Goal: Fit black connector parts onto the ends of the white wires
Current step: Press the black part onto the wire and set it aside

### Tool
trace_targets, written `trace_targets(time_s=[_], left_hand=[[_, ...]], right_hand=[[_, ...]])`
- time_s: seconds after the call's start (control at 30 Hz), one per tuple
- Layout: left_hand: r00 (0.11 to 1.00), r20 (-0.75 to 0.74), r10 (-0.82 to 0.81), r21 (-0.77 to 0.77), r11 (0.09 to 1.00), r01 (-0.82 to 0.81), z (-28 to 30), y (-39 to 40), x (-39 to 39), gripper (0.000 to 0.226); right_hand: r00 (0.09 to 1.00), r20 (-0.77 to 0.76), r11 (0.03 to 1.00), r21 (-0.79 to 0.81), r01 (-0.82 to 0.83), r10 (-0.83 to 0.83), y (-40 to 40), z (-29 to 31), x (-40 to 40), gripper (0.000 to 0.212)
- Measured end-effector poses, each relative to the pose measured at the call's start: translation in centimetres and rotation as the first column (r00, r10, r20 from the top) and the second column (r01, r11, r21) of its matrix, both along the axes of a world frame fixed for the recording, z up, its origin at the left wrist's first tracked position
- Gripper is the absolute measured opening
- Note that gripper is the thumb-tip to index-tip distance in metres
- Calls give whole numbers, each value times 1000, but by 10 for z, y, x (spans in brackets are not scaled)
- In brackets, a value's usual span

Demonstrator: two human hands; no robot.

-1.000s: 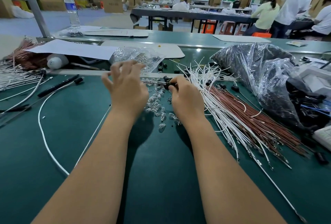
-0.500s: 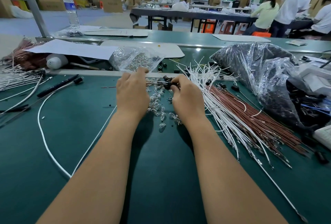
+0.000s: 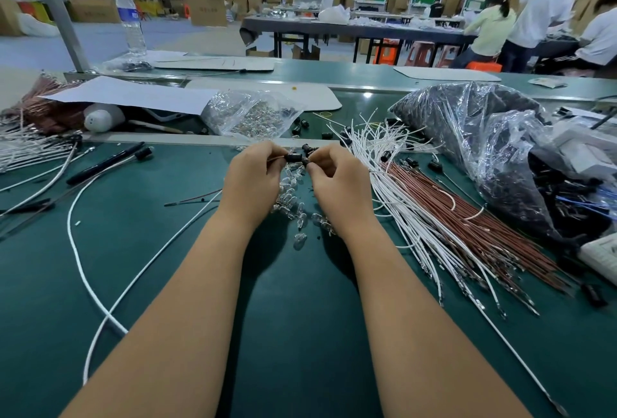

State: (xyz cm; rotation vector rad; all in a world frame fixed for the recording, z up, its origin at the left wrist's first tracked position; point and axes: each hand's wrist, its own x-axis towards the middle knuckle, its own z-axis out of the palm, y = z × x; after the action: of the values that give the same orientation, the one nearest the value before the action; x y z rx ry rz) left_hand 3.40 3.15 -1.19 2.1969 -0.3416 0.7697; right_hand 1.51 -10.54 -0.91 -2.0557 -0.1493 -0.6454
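Note:
My left hand [image 3: 252, 180] and my right hand [image 3: 337, 180] meet over the green table [image 3: 293, 334]. Between their fingertips sits a small black connector [image 3: 295, 157]. The left fingers pinch a thin wire that enters the connector from the left; the right fingers pinch the connector's right end. A fan of white wires [image 3: 394, 190] lies just right of my right hand, beside brown wires [image 3: 467, 227]. Loose black connectors [image 3: 385, 155] are scattered among the wire tips. A long white wire [image 3: 71, 234] loops across the table at the left.
Small clear bulbs [image 3: 297, 217] lie under my hands. A clear bag of bulbs [image 3: 250, 113] sits behind them. A large plastic bag of black parts [image 3: 474, 137] fills the right side. A black tool [image 3: 107, 162] and more wires [image 3: 23, 150] lie left. People work at far tables.
My left hand, spread open above the table a second ago, has come in to the right and closed its fingertips on the wire at the connector. My right hand stayed in place.

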Motion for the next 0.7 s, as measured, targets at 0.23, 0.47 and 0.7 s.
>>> trace_targets(time_s=[0.23, 0.47, 0.7], left_hand=[[1000, 0, -13, 12, 1000, 13, 1, -1, -2, 10], [998, -27, -51, 13, 999, 51, -1, -2, -1, 6], [996, -48, -81, -21, 997, 80, -2, -2, -1, 2]], right_hand=[[1000, 0, 994, 107, -16, 17, -1, 4, -1, 6], [1000, -19, 982, 185, -19, 22, -2, 7, -1, 8], [1000, 13, 976, 218, -30, 28, -4, 7, -1, 11]])
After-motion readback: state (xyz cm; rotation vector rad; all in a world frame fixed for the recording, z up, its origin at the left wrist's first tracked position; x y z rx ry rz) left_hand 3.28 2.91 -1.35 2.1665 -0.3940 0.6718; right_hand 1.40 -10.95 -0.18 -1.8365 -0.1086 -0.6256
